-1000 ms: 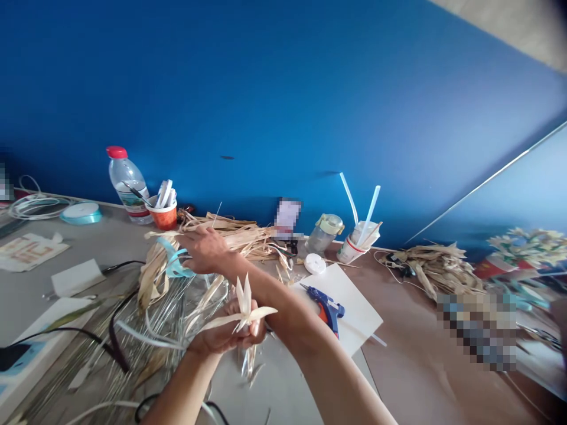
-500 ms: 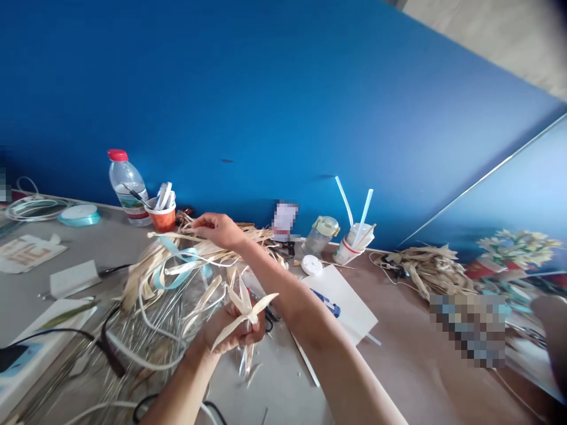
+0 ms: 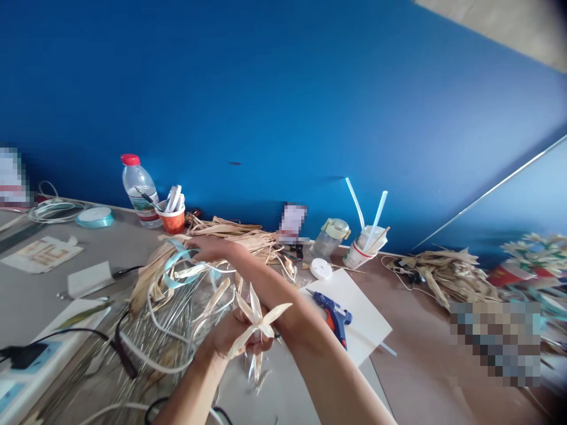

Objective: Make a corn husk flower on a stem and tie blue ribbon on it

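Left hand (image 3: 227,329) pinches the flower (image 3: 258,323) at lower centre, where a light hold should best protect it; right hand (image 3: 210,248), grip not determinable, is at the husks (image 3: 248,237) left of centre.

Left hand (image 3: 228,332) with fingers (image 3: 256,344) curled, right arm (image 3: 283,307) slanting leftward beyond it, right hand (image 3: 208,248) farther out
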Motion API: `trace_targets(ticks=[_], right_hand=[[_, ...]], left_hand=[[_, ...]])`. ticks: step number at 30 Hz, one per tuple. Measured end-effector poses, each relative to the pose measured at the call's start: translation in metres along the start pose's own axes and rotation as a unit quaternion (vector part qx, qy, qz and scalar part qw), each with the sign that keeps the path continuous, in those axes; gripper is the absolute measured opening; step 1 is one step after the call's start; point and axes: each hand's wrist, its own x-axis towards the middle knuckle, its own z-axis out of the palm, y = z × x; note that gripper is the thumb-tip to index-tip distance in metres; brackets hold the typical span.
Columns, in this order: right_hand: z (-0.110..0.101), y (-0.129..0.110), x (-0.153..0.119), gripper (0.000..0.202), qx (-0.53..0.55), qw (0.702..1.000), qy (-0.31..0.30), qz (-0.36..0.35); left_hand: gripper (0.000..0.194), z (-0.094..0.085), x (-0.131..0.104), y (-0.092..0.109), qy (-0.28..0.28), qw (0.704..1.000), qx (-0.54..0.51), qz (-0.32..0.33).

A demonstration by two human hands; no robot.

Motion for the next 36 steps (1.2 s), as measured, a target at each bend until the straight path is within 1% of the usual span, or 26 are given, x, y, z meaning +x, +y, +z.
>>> trace_targets(ticks=[2, 3, 5, 8, 10, 13, 14, 15, 17, 19, 20, 21, 23, 24, 25, 27, 28, 29, 31, 32, 33, 34, 35, 36], right_hand=[[0.003, 0.006, 0.004, 0.022, 0.036, 0.999, 0.001, 0.015], [0.005, 0.009, 0.005, 0.019, 0.044, 0.999, 0.02, 0.023], [0.006, 0.014, 0.007, 0.018, 0.058, 0.994, 0.083, 0.045], [0.0, 0.018, 0.007, 0.021, 0.09, 0.972, 0.201, 0.076], [-0.01, 0.016, 0.003, 0.023, 0.112, 0.955, 0.261, 0.085], [-0.039, 0.004, -0.012, 0.025, 0.172, 0.927, 0.325, 0.072], [-0.051, -0.002, -0.021, 0.022, 0.248, 0.902, 0.35, 0.042], [-0.064, -0.008, -0.031, 0.017, 0.317, 0.874, 0.367, 0.002], [-0.091, -0.021, -0.058, 0.01, 0.39, 0.83, 0.39, -0.078], [-0.114, -0.033, -0.093, 0.009, 0.388, 0.8, 0.43, -0.159], [-0.124, -0.038, -0.113, 0.01, 0.365, 0.792, 0.451, -0.188], [-0.131, -0.042, -0.133, 0.011, 0.334, 0.791, 0.469, -0.207], [-0.141, -0.051, -0.173, 0.013, 0.275, 0.79, 0.497, -0.23], [-0.145, -0.056, -0.192, 0.013, 0.261, 0.784, 0.507, -0.245], [-0.148, -0.063, -0.21, 0.011, 0.263, 0.77, 0.516, -0.268], [-0.154, -0.079, -0.244, 0.011, 0.304, 0.726, 0.53, -0.316], [-0.158, -0.088, -0.26, 0.018, 0.333, 0.706, 0.528, -0.334], [-0.163, -0.097, -0.274, 0.025, 0.355, 0.693, 0.528, -0.34], [-0.168, -0.112, -0.297, 0.039, 0.387, 0.67, 0.533, -0.343], [-0.169, -0.116, -0.305, 0.046, 0.399, 0.661, 0.534, -0.345], [-0.166, -0.116, -0.31, 0.051, 0.407, 0.657, 0.532, -0.346], [-0.161, -0.113, -0.313, 0.053, 0.398, 0.665, 0.529, -0.345], [-0.152, -0.106, -0.314, 0.047, 0.377, 0.68, 0.527, -0.344], [-0.14, -0.096, -0.313, 0.035, 0.349, 0.704, 0.523, -0.33]], left_hand=[[0.031, 0.001, -0.001, 0.001, 0.012, 1.0, 0.003, 0.0], [0.031, 0.001, -0.001, 0.001, 0.015, 1.0, 0.007, 0.001], [0.033, 0.001, -0.001, 0.001, 0.011, 1.0, 0.011, 0.001], [0.035, 0.0, 0.0, 0.0, -0.005, 1.0, 0.005, 0.0], [0.035, 0.0, 0.0, 0.0, -0.007, 1.0, 0.0, 0.0], [0.032, -0.002, 0.001, -0.001, -0.003, 1.0, 0.002, -0.004], [0.034, -0.003, 0.001, -0.002, -0.007, 1.0, 0.001, -0.002], [0.035, -0.005, 0.001, -0.003, -0.011, 1.0, 0.001, 0.0], [0.035, -0.009, 0.0, -0.004, -0.014, 1.0, -0.001, 0.004], [0.032, -0.012, -0.001, -0.005, -0.023, 1.0, 0.0, 0.001], [0.03, -0.014, -0.001, -0.005, -0.026, 1.0, 0.001, 0.004], [0.028, -0.015, -0.002, -0.005, -0.027, 1.0, 0.003, 0.01], [0.028, -0.015, -0.001, -0.004, -0.023, 0.999, 0.003, 0.029], [0.028, -0.015, -0.001, -0.003, -0.019, 0.999, -0.001, 0.037], [0.029, -0.013, 0.0, -0.002, -0.017, 0.999, -0.005, 0.043], [0.028, -0.01, 0.001, -0.001, -0.02, 0.999, -0.012, 0.049], [0.027, -0.008, 0.002, 0.0, -0.025, 0.998, -0.016, 0.05], [0.026, -0.006, 0.002, 0.001, -0.03, 0.998, -0.02, 0.051], [0.024, -0.004, 0.003, 0.002, -0.041, 0.997, -0.03, 0.058], [0.023, -0.004, 0.003, 0.003, -0.043, 0.996, -0.035, 0.064], [0.023, -0.004, 0.003, 0.003, -0.045, 0.996, -0.041, 0.072], [0.022, -0.004, 0.003, 0.003, -0.045, 0.995, -0.048, 0.079], [0.022, -0.005, 0.003, 0.004, -0.041, 0.994, -0.055, 0.083], [0.021, -0.005, 0.004, 0.004, -0.034, 0.994, -0.065, 0.086]])
